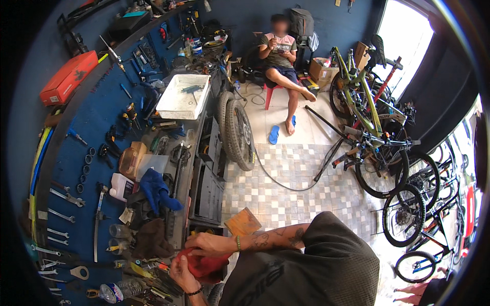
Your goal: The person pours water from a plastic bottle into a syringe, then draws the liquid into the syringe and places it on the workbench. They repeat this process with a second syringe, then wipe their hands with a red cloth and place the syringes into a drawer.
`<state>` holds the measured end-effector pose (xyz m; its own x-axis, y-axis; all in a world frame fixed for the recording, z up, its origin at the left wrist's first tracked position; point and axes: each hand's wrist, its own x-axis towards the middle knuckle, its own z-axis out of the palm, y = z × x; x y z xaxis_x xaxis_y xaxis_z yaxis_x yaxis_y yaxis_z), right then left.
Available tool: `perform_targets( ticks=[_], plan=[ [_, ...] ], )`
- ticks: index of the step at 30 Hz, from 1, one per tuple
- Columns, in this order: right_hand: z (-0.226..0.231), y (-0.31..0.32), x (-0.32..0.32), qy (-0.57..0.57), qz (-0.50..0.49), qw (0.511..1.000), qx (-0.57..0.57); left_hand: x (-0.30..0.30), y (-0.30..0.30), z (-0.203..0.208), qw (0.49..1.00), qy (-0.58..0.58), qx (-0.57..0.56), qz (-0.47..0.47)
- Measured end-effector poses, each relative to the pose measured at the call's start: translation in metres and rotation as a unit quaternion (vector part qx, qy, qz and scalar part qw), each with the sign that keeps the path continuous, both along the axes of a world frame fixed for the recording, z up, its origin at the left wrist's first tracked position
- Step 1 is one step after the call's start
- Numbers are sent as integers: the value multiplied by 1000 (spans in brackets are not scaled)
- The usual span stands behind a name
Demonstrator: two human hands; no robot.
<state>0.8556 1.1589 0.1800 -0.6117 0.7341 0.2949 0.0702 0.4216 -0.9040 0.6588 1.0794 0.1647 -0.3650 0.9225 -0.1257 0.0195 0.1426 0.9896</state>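
Observation:
Low in the view, beside the workbench edge, a red cloth [209, 266] is bunched between my two hands. My right hand [208, 244], with a green and yellow band at the wrist, reaches in from the right and closes over the cloth's upper side. From below comes my left hand [184, 275], wearing a dark bracelet, its fingers gripping the cloth's left edge. Whatever the cloth may be wrapped around is hidden. A dark brown rag [153, 239] lies on the bench near my hands, and a blue cloth [158, 189] lies farther along.
Wrenches [62, 215] hang on the blue tool wall. A white basket [184, 97] stands on the bench, with bicycle wheels [240, 132] beside it. A cardboard piece [243, 222] lies on the floor. Another person [279, 56] sits at the back; bicycles [377, 132] crowd the right.

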Motion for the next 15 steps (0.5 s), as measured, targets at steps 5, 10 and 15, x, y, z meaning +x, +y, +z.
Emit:
perform_targets(
  ticks=[5, 10, 15],
  plan=[
    [-17, 13, 2, 14, -76, 996, 42, 14, 5, 13, 976, -217, -21, 17],
    [-12, 6, 5, 35, -8, 999, 20, 21, 8, 15, 974, -226, -14, -21],
    [-11, -3, 6, 7, -80, 994, 79, 12, 8, -4, 974, -225, -22, -21]
  ],
)
